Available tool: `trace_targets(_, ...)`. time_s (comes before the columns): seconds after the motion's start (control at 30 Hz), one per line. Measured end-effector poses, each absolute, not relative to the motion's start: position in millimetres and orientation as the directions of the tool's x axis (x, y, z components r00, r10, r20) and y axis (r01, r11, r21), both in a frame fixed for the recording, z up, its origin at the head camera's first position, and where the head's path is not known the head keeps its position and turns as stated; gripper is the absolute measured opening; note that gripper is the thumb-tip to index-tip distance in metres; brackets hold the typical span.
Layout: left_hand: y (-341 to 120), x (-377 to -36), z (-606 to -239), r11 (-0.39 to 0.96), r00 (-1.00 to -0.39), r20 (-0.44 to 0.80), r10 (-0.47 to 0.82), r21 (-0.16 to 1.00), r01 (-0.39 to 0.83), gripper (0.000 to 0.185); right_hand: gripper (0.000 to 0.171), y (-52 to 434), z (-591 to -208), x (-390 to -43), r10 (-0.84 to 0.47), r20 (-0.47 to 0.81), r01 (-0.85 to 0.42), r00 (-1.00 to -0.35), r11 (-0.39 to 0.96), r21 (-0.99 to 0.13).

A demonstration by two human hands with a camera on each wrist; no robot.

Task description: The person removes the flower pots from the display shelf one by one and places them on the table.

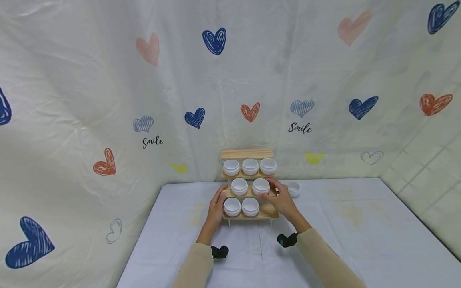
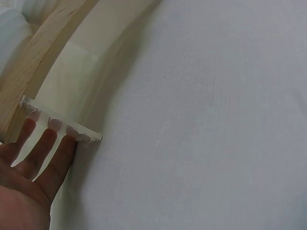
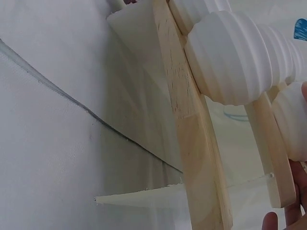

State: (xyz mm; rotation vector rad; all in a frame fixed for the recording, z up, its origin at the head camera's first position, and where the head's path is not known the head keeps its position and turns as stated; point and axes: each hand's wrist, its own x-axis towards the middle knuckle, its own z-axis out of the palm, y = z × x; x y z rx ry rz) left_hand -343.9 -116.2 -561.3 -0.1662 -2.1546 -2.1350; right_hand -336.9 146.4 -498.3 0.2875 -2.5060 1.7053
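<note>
At 12 o'clock on the worktop [image 1: 324, 224], left hand [image 1: 216, 210] lay flat, fingers straight, against the wooden rack [image 1: 268, 211]; right hand [image 1: 282, 200] grasped its 3 o'clock side.

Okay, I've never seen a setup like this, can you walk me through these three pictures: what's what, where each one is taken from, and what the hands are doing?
No machine here: a person works with two bare hands. The wide picture comes from a camera on the head, looking down at a table covered in pale cloth. The other two come from cameras strapped to the wrists, so they show extreme close-ups.

On the table stands a small stepped wooden rack carrying seven white jars. One more white jar sits on the cloth to its right.

The left hand rests against the rack's left side, fingers straight. The right hand is at the rack's right side, its fingers at a middle-row jar; whether it grips that jar is unclear.
</note>
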Motion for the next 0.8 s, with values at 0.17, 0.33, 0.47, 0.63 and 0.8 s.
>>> trace_targets(0.17,-116.7,-345.0,-561.1,0.002,-0.99,0.143,0.007,0.99,0.143,0.04,0.062,143.9,-486.4,-328.9,-0.107,0.181,-0.208,-0.978,0.36,-0.909)
trace_targets(0.33,-115.6,-342.0,-561.5,0.001,-0.987,0.159,-0.002,0.987,0.159,0.042,0.061,142.6,-474.3,-321.5,-0.122,0.191,-0.223,-0.974,0.355,-0.908)
trace_targets(0.47,-115.2,-341.4,-561.6,0.006,-0.985,0.172,-0.002,0.985,0.172,0.043,0.063,145.3,-487.3,-330.2,-0.107,0.204,-0.229,-0.973,0.347,-0.909)
trace_targets(0.63,-114.5,-342.5,-561.6,-0.001,-0.984,0.177,-0.005,0.984,0.177,0.044,0.062,149.7,-498.6,-338.8,-0.086,0.229,-0.245,-0.97,0.362,-0.899)
trace_targets(0.8,-114.5,-342.0,-562.0,0.006,-0.986,0.169,-0.009,0.986,0.169,0.043,0.061,151.7,-498.7,-338.5,-0.074,0.244,-0.254,-0.967,0.354,-0.9)
